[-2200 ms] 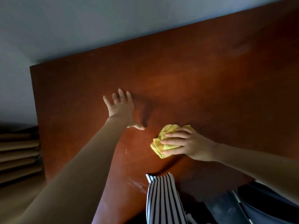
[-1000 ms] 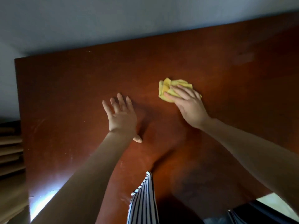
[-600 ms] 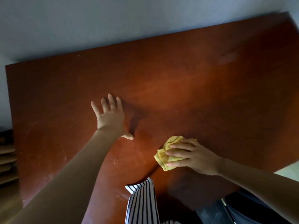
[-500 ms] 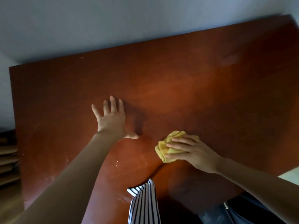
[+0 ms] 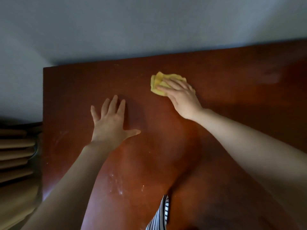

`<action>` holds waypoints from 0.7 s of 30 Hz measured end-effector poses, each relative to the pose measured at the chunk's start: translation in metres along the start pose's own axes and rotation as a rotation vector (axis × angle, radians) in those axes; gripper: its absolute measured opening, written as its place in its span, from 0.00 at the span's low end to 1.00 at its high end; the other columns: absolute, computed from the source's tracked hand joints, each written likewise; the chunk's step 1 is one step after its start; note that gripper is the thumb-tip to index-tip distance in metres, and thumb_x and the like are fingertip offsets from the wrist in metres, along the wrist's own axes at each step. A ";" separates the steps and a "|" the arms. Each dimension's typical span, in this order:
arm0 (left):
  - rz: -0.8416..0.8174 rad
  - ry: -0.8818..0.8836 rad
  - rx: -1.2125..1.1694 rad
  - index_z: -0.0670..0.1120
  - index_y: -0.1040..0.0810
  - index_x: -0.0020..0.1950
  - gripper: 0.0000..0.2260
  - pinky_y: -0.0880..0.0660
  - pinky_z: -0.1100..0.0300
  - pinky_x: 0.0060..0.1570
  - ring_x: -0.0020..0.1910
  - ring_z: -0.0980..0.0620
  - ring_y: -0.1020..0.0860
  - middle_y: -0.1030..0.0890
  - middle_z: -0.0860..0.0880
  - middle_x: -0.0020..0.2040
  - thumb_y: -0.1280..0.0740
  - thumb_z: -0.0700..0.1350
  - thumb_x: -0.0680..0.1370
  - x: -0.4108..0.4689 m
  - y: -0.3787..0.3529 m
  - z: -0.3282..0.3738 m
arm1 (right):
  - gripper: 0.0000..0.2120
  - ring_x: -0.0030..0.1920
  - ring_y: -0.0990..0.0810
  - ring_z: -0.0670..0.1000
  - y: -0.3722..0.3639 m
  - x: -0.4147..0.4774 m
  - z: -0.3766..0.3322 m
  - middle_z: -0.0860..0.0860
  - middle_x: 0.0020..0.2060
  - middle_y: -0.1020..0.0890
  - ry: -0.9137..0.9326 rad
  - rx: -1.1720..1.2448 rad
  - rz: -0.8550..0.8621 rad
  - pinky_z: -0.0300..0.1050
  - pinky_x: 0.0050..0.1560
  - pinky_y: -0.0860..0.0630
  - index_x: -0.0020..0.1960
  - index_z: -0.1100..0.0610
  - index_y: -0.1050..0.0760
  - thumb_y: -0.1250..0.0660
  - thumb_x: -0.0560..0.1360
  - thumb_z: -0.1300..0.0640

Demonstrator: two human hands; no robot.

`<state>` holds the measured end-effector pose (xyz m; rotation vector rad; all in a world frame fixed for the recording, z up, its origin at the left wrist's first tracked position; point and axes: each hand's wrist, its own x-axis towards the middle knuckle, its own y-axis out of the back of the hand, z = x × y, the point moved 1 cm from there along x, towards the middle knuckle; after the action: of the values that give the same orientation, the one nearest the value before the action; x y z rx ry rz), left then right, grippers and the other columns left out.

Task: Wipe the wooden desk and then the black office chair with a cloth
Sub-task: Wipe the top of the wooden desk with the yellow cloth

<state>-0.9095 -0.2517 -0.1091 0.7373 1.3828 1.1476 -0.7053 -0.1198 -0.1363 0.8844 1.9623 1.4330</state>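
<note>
The reddish-brown wooden desk (image 5: 224, 100) fills most of the head view. A crumpled yellow cloth (image 5: 159, 80) lies on it near the far edge, close to the wall. My right hand (image 5: 181, 97) presses flat on the cloth with straight fingers, arm stretched forward. My left hand (image 5: 111, 122) rests flat on the desk to the left, fingers spread, thumb pointing right, holding nothing. The black office chair is out of view.
A pale grey wall (image 5: 149, 27) rises right behind the desk's far edge. Tan slatted furniture (image 5: 15, 151) stands beside the desk's left edge. A striped garment (image 5: 159, 216) hangs at the near edge. White dusty smears (image 5: 116, 183) mark the near desk surface.
My right hand has pushed the cloth from near the front of the desk away toward the far edge by the wall. My left hand stays flat in about the same place.
</note>
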 end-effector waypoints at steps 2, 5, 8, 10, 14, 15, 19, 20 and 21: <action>0.003 0.027 -0.013 0.47 0.54 0.78 0.49 0.62 0.38 0.70 0.76 0.45 0.57 0.54 0.46 0.78 0.35 0.69 0.67 0.002 -0.002 -0.009 | 0.22 0.74 0.42 0.52 -0.005 0.035 -0.011 0.46 0.74 0.38 -0.050 -0.022 0.017 0.49 0.70 0.44 0.72 0.42 0.36 0.46 0.81 0.58; 0.009 0.077 -0.064 0.46 0.54 0.78 0.50 0.62 0.38 0.70 0.76 0.46 0.58 0.54 0.46 0.78 0.35 0.69 0.67 0.001 -0.006 -0.024 | 0.22 0.75 0.45 0.52 -0.016 0.080 -0.033 0.46 0.75 0.41 -0.127 -0.027 0.010 0.48 0.71 0.48 0.73 0.41 0.41 0.48 0.81 0.56; 0.019 0.113 -0.085 0.46 0.55 0.78 0.51 0.62 0.38 0.70 0.76 0.46 0.59 0.55 0.46 0.78 0.35 0.70 0.67 -0.003 -0.011 -0.033 | 0.22 0.76 0.49 0.51 -0.025 0.106 -0.055 0.45 0.76 0.45 -0.175 -0.034 -0.026 0.50 0.72 0.52 0.75 0.40 0.45 0.50 0.82 0.52; 0.025 0.145 -0.097 0.46 0.55 0.78 0.51 0.63 0.38 0.70 0.76 0.46 0.59 0.55 0.47 0.78 0.35 0.70 0.66 -0.005 -0.012 -0.040 | 0.23 0.76 0.51 0.52 -0.030 0.114 -0.072 0.45 0.76 0.47 -0.138 -0.047 -0.063 0.52 0.73 0.53 0.75 0.40 0.47 0.50 0.82 0.50; 0.040 0.208 -0.107 0.46 0.55 0.78 0.52 0.62 0.38 0.70 0.76 0.47 0.60 0.56 0.47 0.78 0.35 0.70 0.66 -0.009 -0.010 -0.050 | 0.23 0.76 0.51 0.52 -0.036 0.108 -0.098 0.44 0.76 0.47 0.039 -0.097 -0.106 0.52 0.72 0.53 0.75 0.39 0.48 0.49 0.81 0.49; 0.038 0.219 -0.111 0.46 0.55 0.78 0.52 0.62 0.38 0.70 0.76 0.47 0.60 0.56 0.46 0.78 0.35 0.70 0.66 -0.010 -0.010 -0.051 | 0.23 0.76 0.50 0.51 -0.037 0.102 -0.101 0.44 0.76 0.46 0.085 -0.114 -0.110 0.52 0.72 0.53 0.75 0.39 0.47 0.50 0.81 0.49; 0.010 0.236 -0.124 0.45 0.56 0.78 0.52 0.62 0.38 0.70 0.76 0.46 0.60 0.56 0.46 0.78 0.34 0.69 0.66 -0.010 -0.004 -0.045 | 0.22 0.76 0.49 0.51 -0.034 0.071 -0.099 0.45 0.75 0.43 0.296 -0.150 -0.145 0.52 0.72 0.52 0.75 0.40 0.45 0.49 0.82 0.51; -0.001 0.236 -0.124 0.45 0.56 0.78 0.52 0.61 0.37 0.70 0.76 0.46 0.60 0.57 0.46 0.78 0.33 0.69 0.66 -0.010 -0.003 -0.041 | 0.22 0.75 0.48 0.51 -0.032 0.061 -0.095 0.45 0.75 0.42 0.339 -0.150 -0.159 0.52 0.72 0.51 0.74 0.40 0.44 0.49 0.82 0.52; -0.013 0.232 -0.122 0.45 0.56 0.78 0.52 0.61 0.37 0.70 0.76 0.46 0.60 0.57 0.46 0.78 0.33 0.69 0.66 -0.009 -0.001 -0.037 | 0.21 0.75 0.47 0.51 -0.030 0.049 -0.091 0.45 0.75 0.41 0.370 -0.142 -0.168 0.52 0.72 0.50 0.74 0.40 0.43 0.48 0.82 0.52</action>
<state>-0.9440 -0.2691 -0.1111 0.5196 1.4914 1.3262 -0.8107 -0.1426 -0.1415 0.4000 2.1028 1.7022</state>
